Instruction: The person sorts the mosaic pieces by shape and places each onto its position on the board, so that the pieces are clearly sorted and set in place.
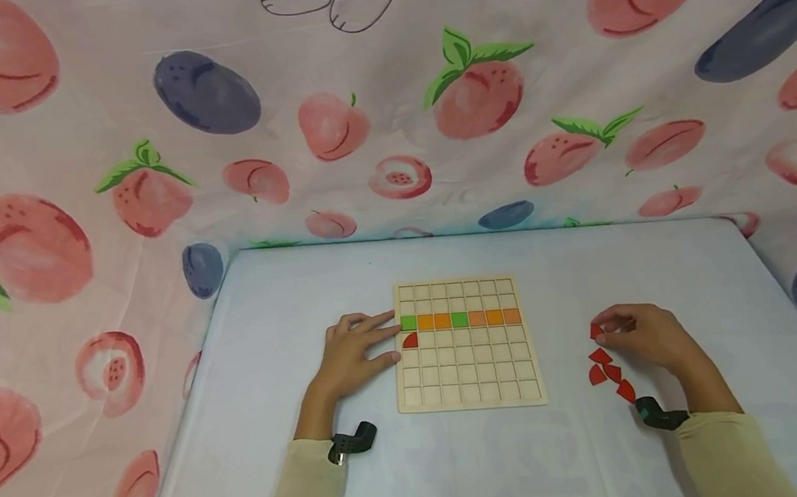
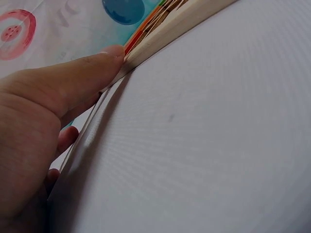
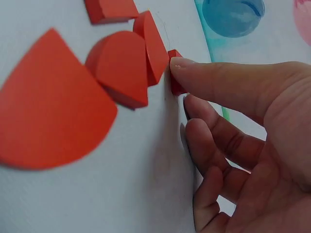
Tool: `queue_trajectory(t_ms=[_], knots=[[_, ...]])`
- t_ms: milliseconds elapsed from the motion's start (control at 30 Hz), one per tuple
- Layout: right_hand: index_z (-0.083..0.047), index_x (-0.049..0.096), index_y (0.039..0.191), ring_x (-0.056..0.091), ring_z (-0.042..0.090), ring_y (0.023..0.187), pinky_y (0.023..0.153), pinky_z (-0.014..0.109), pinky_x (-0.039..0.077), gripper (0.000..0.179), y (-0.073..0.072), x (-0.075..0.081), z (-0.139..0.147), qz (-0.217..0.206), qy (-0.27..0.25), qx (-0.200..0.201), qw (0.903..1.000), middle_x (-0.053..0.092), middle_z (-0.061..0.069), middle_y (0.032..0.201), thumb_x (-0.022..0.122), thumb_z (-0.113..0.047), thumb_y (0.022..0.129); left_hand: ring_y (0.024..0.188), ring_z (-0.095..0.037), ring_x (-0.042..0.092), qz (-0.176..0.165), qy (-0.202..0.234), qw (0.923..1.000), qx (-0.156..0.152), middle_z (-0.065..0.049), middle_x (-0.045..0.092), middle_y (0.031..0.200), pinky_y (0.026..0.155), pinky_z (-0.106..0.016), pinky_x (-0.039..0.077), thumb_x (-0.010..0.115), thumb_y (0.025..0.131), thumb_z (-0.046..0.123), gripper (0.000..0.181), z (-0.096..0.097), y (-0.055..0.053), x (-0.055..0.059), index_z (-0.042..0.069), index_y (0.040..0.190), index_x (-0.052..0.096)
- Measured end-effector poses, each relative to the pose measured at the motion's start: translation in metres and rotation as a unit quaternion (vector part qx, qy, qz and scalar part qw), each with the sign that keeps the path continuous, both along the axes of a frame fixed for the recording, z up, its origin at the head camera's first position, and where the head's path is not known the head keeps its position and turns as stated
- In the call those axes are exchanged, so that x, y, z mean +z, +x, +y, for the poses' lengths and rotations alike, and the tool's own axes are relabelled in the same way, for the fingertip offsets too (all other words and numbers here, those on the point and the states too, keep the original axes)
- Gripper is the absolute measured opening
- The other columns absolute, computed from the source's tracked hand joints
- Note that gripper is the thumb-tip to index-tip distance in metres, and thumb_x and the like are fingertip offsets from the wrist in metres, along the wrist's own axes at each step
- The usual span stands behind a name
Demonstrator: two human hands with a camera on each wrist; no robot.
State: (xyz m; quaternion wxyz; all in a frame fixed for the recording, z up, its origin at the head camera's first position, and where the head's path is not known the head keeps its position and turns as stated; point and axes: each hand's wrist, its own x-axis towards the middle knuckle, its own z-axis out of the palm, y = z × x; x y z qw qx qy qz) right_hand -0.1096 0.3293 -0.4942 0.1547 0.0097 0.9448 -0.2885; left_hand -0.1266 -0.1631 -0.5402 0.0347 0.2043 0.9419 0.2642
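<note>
A wooden grid board (image 1: pixel 472 397) lies in the middle of the table. One of its rows is filled with green and orange square tiles (image 1: pixel 459 320), and a red quarter-circle tile (image 1: pixel 411 340) sits in the leftmost cell below them. My left hand (image 1: pixel 354 353) touches the board's left edge with spread, fairly straight fingers; in the left wrist view the thumb (image 2: pixel 92 73) presses on its side. To the right, my right hand (image 1: pixel 644 332) pinches a red tile (image 3: pixel 176 82) between thumb and fingers, close to the table surface.
Several loose red quarter-circle tiles (image 1: pixel 612 373) lie in a cluster just in front of the right hand. A white cloth (image 1: pixel 481 475) covers the table. Behind it hangs a fruit-patterned curtain (image 1: pixel 392 119). Each wrist wears a black camera band (image 1: pixel 353 441).
</note>
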Motion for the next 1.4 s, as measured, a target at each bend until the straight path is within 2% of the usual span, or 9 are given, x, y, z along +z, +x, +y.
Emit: queue_trajectory(t_ms=[167, 467, 833, 1067, 1200, 1400], knots=[[-0.012, 0.071, 0.117, 0.06, 0.031, 0.103, 0.075, 0.032, 0.049, 0.032, 0.0, -0.001, -0.003, -0.005, -0.011, 0.005, 0.9999, 0.073, 0.008, 0.106, 0.077, -0.027, 0.09, 0.137, -0.022, 0.04, 0.001, 0.007, 1.0, -0.002, 0.016, 0.048, 0.157, 0.104, -0.048, 0.031, 0.068, 0.094, 0.054, 0.05, 0.0, 0.001, 0.001, 0.036, 0.14, 0.062], [-0.011, 0.07, 0.109, 0.058, 0.025, 0.094, 0.071, 0.033, 0.048, 0.024, -0.002, -0.003, -0.003, 0.0, -0.017, 0.01, 0.9998, 0.069, 0.005, 0.097, 0.077, -0.024, 0.09, 0.137, -0.022, 0.04, 0.0, 0.003, 1.0, -0.001, 0.015, 0.048, 0.157, 0.105, -0.049, 0.031, 0.067, 0.094, 0.054, 0.05, 0.0, 0.001, 0.0, 0.036, 0.141, 0.062], [-0.012, 0.07, 0.11, 0.059, 0.023, 0.092, 0.074, 0.032, 0.049, 0.028, -0.005, 0.0, -0.01, -0.015, -0.039, -0.003, 0.9991, 0.069, 0.004, 0.096, 0.077, -0.033, 0.092, 0.137, -0.023, 0.04, 0.002, 0.005, 1.0, 0.0, 0.016, 0.048, 0.157, 0.104, -0.049, 0.031, 0.067, 0.094, 0.054, 0.05, 0.0, 0.001, 0.0, 0.036, 0.141, 0.062], [-0.011, 0.069, 0.111, 0.06, 0.023, 0.088, 0.068, 0.029, 0.053, 0.029, -0.011, -0.001, -0.024, -0.008, -0.097, -0.003, 0.9952, 0.07, 0.007, 0.098, 0.077, -0.033, 0.092, 0.137, -0.022, 0.04, 0.003, 0.003, 1.0, 0.001, 0.017, 0.048, 0.157, 0.104, -0.049, 0.031, 0.066, 0.094, 0.054, 0.05, 0.001, 0.0, 0.0, 0.037, 0.141, 0.062], [-0.012, 0.069, 0.11, 0.061, 0.024, 0.089, 0.068, 0.03, 0.055, 0.028, -0.015, -0.001, -0.035, -0.018, -0.133, -0.004, 0.991, 0.068, 0.008, 0.101, 0.077, -0.032, 0.092, 0.137, -0.022, 0.04, 0.001, 0.002, 1.0, 0.001, 0.017, 0.048, 0.157, 0.104, -0.049, 0.031, 0.067, 0.094, 0.054, 0.05, 0.001, 0.0, 0.001, 0.037, 0.141, 0.062], [-0.01, 0.068, 0.108, 0.062, 0.022, 0.091, 0.074, 0.031, 0.053, 0.027, -0.022, -0.001, -0.055, -0.025, -0.206, 0.009, 0.9781, 0.067, 0.01, 0.102, 0.077, -0.03, 0.092, 0.137, -0.022, 0.04, 0.001, -0.001, 1.0, 0.0, 0.016, 0.048, 0.156, 0.104, -0.049, 0.031, 0.067, 0.094, 0.054, 0.05, 0.001, 0.0, 0.001, 0.037, 0.14, 0.062]])
